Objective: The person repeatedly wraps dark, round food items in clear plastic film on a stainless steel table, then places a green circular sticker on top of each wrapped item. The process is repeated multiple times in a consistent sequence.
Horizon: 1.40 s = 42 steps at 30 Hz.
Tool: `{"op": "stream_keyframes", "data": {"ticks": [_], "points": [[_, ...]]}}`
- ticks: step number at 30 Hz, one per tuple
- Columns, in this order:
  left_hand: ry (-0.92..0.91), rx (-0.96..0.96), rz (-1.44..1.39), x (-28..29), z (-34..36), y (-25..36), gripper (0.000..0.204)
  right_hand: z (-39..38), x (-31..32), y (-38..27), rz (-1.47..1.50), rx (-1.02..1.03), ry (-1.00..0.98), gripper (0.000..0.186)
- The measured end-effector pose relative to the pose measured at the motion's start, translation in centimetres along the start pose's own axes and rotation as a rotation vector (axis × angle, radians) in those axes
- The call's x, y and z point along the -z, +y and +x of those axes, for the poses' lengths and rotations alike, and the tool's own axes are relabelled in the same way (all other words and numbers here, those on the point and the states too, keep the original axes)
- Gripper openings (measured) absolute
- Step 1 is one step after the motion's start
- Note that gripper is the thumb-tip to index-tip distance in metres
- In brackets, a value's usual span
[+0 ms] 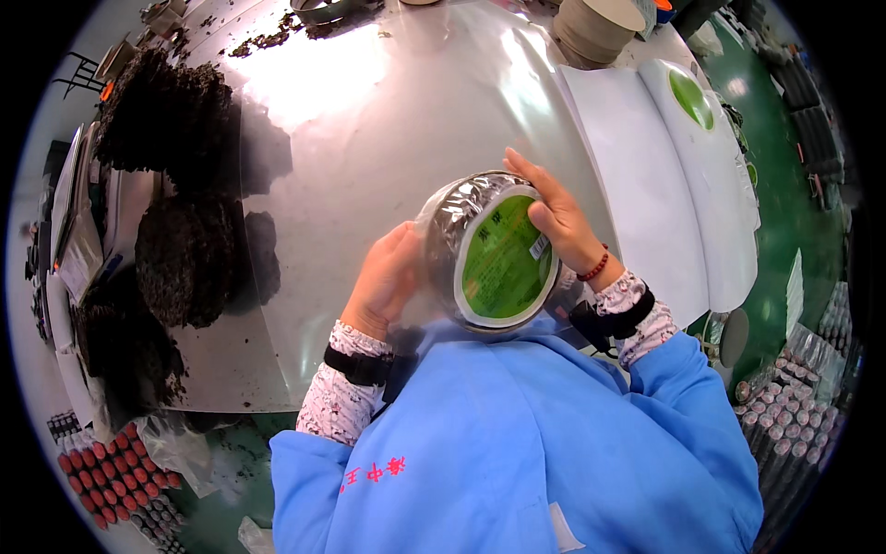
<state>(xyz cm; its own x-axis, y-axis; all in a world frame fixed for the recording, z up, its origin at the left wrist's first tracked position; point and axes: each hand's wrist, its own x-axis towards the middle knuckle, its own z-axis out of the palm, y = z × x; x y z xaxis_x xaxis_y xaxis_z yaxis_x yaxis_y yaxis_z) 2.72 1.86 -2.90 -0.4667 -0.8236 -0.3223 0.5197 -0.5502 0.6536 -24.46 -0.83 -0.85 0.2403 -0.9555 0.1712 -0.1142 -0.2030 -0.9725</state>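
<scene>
In front of my chest, over the near edge of the table, I hold a round pack of what looks like dark dried seaweed in clear film (505, 263), tilted so its green oval label faces up. My left hand (384, 279) grips the film at its left side, fingers partly behind it. On the upper right rim, my right hand (565, 222) is closed round the pack, its thumb on the label edge and fingertips over the top. At the left of the table stand dark, rough stacks of round dried seaweed cakes (166, 115), with another stack (187, 260) nearer me.
A shiny pale sheet (360, 175) covers the tabletop. White sheets (637, 175) lie at the right, with a green oval label (690, 99) on them. Round beige discs (591, 32) are piled at the back beside dark crumbs. Red-topped packs (115, 471) stand on the floor, lower left.
</scene>
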Motion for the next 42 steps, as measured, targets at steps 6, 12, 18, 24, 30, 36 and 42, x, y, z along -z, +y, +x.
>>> {"op": "stream_keyframes", "data": {"ticks": [6, 12, 18, 24, 30, 36, 42], "points": [[0.125, 0.039, -0.264, 0.8, -0.3, 0.9, 0.036, 0.4, 3.7, -6.5, -0.253, -0.119, -0.185, 0.068], [0.508, -0.526, 0.541, 0.0, -4.1, 3.8, 0.037, -3.5, 18.4, -3.8, 0.329, -0.135, 0.943, 0.041], [-0.002, -0.494, 1.354, -6.9, -5.7, 1.8, 0.041, -8.3, 6.8, -1.3, -0.795, 0.226, -0.278, 0.039], [-0.233, -0.465, 1.849, -4.2, -5.7, -2.6, 0.027, -9.4, 4.8, 1.2, -0.861, 0.127, -0.449, 0.026], [-0.204, -0.515, 1.911, -4.3, -6.0, -3.2, 0.038, -9.6, 4.9, 1.2, -0.899, 0.112, -0.47, 0.025], [-0.166, -0.622, 1.918, -4.4, -6.0, -3.2, 0.041, -8.7, 4.8, 0.8, -0.884, 0.148, -0.494, 0.022], [-0.384, -0.29, 1.398, -12.3, -9.2, 5.5, 0.037, -1.8, 5.8, 2.7, -0.747, 0.067, -0.758, 0.011]]}}
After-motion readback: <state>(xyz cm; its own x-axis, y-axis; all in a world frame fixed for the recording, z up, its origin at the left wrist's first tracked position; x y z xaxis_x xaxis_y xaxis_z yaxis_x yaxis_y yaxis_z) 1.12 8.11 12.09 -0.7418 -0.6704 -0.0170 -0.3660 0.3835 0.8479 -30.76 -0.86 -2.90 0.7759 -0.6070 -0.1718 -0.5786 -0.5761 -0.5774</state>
